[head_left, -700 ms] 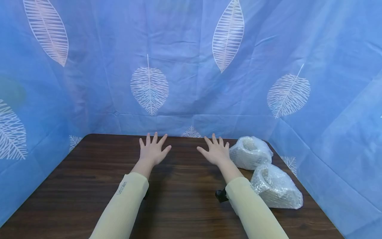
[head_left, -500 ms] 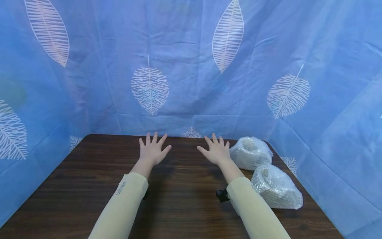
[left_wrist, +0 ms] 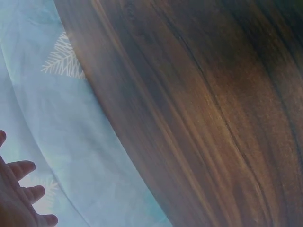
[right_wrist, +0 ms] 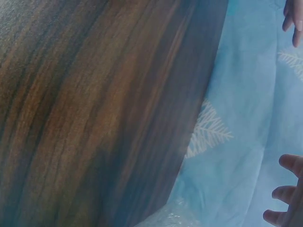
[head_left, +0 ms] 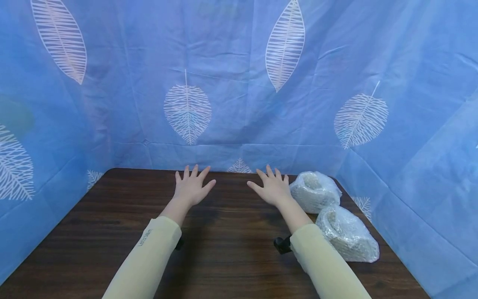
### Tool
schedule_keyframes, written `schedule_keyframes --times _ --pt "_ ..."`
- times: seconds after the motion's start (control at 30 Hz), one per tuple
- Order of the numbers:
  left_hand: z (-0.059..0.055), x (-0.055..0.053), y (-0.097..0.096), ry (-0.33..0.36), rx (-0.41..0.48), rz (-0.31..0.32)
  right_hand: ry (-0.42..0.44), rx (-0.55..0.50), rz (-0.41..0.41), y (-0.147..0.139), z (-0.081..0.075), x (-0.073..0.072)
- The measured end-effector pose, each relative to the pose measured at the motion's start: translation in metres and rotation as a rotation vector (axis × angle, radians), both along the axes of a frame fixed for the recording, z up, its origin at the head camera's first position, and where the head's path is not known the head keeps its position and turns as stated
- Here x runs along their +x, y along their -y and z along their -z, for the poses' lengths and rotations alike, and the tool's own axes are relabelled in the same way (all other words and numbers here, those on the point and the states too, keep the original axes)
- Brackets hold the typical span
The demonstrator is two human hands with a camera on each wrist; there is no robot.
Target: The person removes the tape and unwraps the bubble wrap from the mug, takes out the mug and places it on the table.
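Both arms reach forward over a dark wood table (head_left: 112,232). My left hand (head_left: 189,189) is held palm down with its fingers spread, and nothing is in it. To its right, my right hand (head_left: 274,189) has the same spread fingers and holds nothing. Just right of that hand sits a bundle in bubble wrap (head_left: 316,192); a second bubble-wrapped bundle (head_left: 348,234) stands nearer, beside the right sleeve. Their contents are hidden by the wrap. In the left wrist view the left fingers (left_wrist: 33,193) show at the lower left corner; the right wrist view shows the right fingers (right_wrist: 285,193) at its right edge.
A blue cloth (head_left: 239,116) with white leaf prints hangs behind the table and along both sides. Each forearm wears a pale yellow sleeve (head_left: 149,253). A small black device (head_left: 282,245) sits under the right wrist. The two bundles line the table's right side.
Both forearms have shifted slightly outward, the left sleeve to the left and the right sleeve to the right. The hands stay spread, and the bundles have not moved.
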State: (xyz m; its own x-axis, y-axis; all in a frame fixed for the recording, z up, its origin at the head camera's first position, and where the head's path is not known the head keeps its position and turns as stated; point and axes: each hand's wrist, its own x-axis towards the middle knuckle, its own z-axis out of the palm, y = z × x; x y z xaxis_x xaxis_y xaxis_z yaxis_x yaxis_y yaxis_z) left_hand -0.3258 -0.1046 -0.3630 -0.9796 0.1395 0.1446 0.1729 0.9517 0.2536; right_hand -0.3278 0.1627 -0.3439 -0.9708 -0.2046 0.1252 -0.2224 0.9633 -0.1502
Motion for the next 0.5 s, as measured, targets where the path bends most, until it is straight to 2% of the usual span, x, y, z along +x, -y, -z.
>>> schedule_keyframes --times 0.27,0.5 --pt "-0.002 0.006 0.005 -0.021 0.053 0.028 0.012 -0.012 -0.015 -0.001 -0.008 0.009" --pt "-0.001 0.010 0.004 -0.041 0.116 0.046 -0.029 -0.045 -0.042 -0.005 -0.011 0.017"
